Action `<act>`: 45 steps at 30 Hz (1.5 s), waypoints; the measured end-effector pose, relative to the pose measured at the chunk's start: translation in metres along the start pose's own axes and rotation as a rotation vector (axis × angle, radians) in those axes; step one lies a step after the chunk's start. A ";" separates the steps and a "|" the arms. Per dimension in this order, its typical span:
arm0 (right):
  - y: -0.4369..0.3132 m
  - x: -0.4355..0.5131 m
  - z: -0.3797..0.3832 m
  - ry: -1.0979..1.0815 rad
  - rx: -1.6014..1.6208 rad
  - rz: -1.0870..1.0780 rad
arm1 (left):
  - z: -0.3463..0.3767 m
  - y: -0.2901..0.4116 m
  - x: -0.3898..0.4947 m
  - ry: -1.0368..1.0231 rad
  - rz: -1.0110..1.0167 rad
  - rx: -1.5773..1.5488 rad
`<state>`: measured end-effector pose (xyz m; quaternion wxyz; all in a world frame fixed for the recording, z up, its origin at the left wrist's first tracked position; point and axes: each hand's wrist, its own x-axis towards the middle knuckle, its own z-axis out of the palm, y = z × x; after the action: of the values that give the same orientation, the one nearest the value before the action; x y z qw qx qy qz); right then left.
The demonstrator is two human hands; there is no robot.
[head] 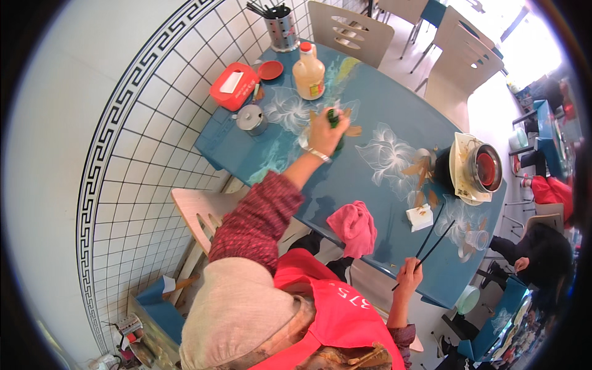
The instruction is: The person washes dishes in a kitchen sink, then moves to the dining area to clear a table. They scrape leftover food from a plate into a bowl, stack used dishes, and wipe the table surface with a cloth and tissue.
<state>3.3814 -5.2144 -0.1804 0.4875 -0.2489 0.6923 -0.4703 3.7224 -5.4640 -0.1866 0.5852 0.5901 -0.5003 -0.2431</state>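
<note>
With my left hand (326, 132), a bracelet at its wrist, I grip a green bottle (341, 143) by its upper part over the blue table. The hand covers much of the bottle. In my right hand (409, 276), at the near table edge, is a pair of black chopsticks (436, 242), spread slightly and pointing across the tabletop. A crumpled pink cloth (354, 224) hangs partly over the near edge, between my arms. Beyond the chopstick tips lies a small white tissue packet (420, 218).
Stacked dishes (460, 185) with a metal bowl (496, 171) stand at the right. Farther left are a jug (308, 76), red tissue box (226, 99), red lid-like dish (270, 70), metal pot (252, 119) and chopstick holder (283, 34). Chairs (347, 32) surround the table (393, 115); people sit beyond.
</note>
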 end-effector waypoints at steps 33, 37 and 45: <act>0.002 -0.003 0.066 -0.114 -0.213 -0.018 | -0.282 -0.176 0.168 0.111 -0.057 1.180; -0.001 -0.002 0.061 -0.052 -0.181 -0.048 | -0.312 -0.197 0.186 0.371 -0.064 0.838; -0.007 0.016 0.019 0.203 -0.266 -0.182 | -0.241 0.066 0.156 0.144 0.285 0.170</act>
<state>3.3915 -5.2377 -0.1829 0.3335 -0.3238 0.7686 -0.4396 3.9715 -5.4807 -0.0307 0.5961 0.5764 -0.5543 -0.0716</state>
